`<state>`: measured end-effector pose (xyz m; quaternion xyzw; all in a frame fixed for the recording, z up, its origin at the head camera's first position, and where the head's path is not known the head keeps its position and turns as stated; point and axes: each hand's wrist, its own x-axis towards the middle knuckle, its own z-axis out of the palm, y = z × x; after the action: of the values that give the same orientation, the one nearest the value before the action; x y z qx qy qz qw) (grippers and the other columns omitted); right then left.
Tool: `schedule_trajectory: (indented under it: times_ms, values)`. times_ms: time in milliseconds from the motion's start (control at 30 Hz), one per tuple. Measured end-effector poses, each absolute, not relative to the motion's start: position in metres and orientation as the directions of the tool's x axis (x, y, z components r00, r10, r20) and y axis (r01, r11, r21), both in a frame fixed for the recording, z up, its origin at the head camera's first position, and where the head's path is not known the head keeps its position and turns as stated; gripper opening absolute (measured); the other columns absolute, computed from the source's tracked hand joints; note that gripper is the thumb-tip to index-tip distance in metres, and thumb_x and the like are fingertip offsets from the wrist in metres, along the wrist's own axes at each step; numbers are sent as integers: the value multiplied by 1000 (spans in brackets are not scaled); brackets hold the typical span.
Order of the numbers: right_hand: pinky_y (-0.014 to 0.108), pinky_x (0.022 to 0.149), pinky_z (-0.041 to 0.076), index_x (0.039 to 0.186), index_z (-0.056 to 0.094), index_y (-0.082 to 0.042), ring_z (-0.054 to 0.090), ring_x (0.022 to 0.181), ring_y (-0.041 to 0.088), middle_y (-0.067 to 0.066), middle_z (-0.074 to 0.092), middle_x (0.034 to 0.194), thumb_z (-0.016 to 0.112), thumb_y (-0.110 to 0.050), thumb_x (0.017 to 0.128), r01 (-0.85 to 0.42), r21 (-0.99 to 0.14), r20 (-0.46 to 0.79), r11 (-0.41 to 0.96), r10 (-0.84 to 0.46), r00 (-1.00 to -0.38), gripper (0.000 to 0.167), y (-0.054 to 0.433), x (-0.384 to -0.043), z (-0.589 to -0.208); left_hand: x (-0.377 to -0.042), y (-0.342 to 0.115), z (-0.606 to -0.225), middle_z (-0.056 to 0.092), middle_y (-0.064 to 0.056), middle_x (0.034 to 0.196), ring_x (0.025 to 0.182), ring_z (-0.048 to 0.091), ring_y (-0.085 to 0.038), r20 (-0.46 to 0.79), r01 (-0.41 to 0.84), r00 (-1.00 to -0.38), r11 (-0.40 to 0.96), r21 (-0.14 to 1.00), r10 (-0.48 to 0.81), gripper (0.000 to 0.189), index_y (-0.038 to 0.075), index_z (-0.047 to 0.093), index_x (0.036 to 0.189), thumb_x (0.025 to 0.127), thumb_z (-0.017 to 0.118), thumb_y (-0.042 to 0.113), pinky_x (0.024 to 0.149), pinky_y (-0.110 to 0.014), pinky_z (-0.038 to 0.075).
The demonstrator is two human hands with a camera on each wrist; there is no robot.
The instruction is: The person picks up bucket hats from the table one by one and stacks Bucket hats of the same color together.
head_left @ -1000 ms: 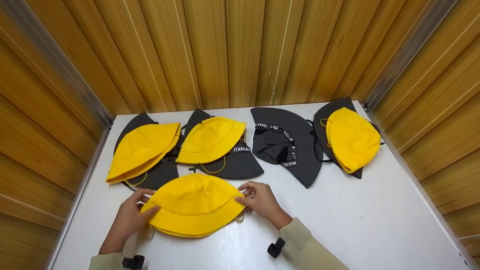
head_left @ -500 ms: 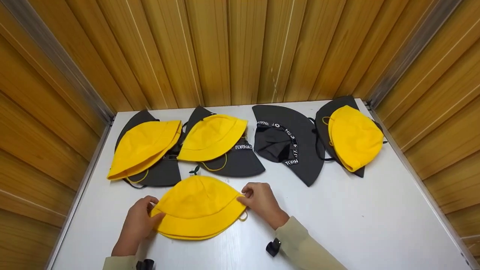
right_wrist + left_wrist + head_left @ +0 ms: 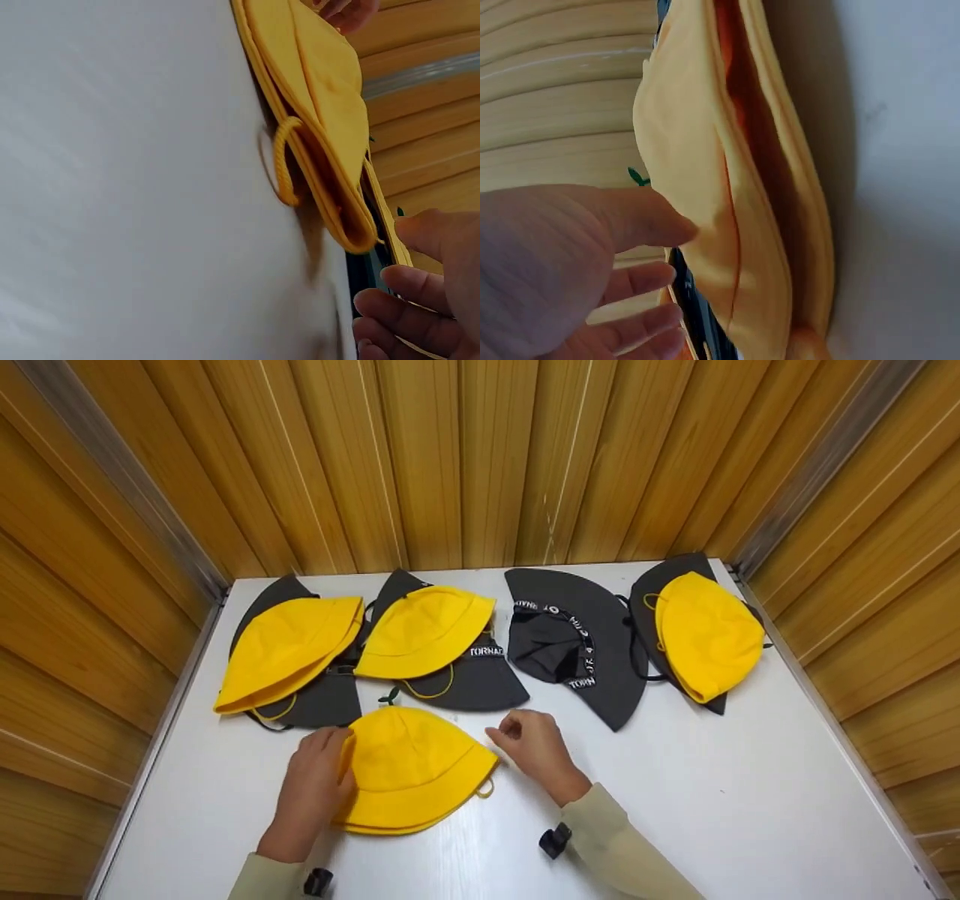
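A yellow bucket hat [image 3: 420,757] with a small green sprout on top lies flattened at the front of the white table, in the head view. My left hand [image 3: 313,791] holds its left side, thumb in front and fingers behind the fabric. In the left wrist view the thumb [image 3: 656,219] presses on the yellow cloth near the brim. Just off the hat's right tip, my right hand [image 3: 536,754] hovers with loosely curled fingers and nothing in them. A yellow cord loop [image 3: 285,161] hangs from the brim at that end.
Behind lies a row of black hats, including one bare black hat [image 3: 581,649] turned inside up. Yellow hats rest on the others: left [image 3: 292,649], middle [image 3: 427,630] and right [image 3: 709,637]. Wood-look panels [image 3: 480,465] wall the white table [image 3: 712,810].
My left hand has moved right and up along the hat's left side. My right hand has let go of the right brim tip and drawn slightly away.
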<state>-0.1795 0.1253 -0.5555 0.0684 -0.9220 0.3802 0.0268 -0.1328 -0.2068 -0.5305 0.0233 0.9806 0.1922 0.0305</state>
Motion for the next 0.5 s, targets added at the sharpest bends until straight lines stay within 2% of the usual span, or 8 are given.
schedule_trajectory:
  times_ms: [133, 200, 267, 367, 500]
  values:
    - [33, 74, 56, 75, 72, -18, 64, 76, 15, -3, 70, 77, 80, -29, 89, -136, -689, 161, 712, -32, -986, 20, 149, -192, -549, -133, -179, -538, 39, -6, 163, 154, 30, -32, -31, 175, -979, 907, 384, 202, 79, 18, 45, 155, 88, 80, 43, 126, -56, 28]
    - [38, 80, 57, 78, 73, -15, 67, 83, 20, 1, 73, 83, 80, -27, 90, -131, -682, 183, 719, -5, -983, 18, 164, -199, -544, -134, -170, -545, 30, -4, 169, 158, 20, -33, -34, 235, -964, 901, 365, 265, 88, 24, 40, 159, 85, 76, 58, 128, -56, 22]
    - [43, 83, 57, 81, 75, -12, 69, 88, 25, 5, 74, 87, 80, -26, 90, -119, -681, 197, 722, 25, -980, 17, 181, -206, -538, -135, -165, -553, 24, -4, 171, 160, 14, -35, -39, 279, -949, 894, 350, 312, 94, 25, 37, 160, 83, 73, 66, 128, -59, 17]
    - [44, 84, 57, 87, 77, -8, 69, 91, 29, 10, 74, 92, 78, -28, 92, -80, -677, 193, 732, 71, -979, 20, 211, -217, -529, -135, -164, -562, 19, -7, 173, 160, 9, -39, -74, 310, -932, 885, 348, 356, 96, 24, 35, 161, 84, 68, 70, 127, -64, 11]
    - [44, 84, 55, 97, 76, -5, 65, 92, 30, 15, 72, 99, 72, -33, 97, 4, -650, 167, 760, 148, -975, 29, 259, -234, -518, -136, -165, -569, 16, -9, 173, 160, 7, -41, -137, 290, -919, 870, 398, 369, 94, 22, 35, 161, 86, 67, 69, 126, -67, 6]
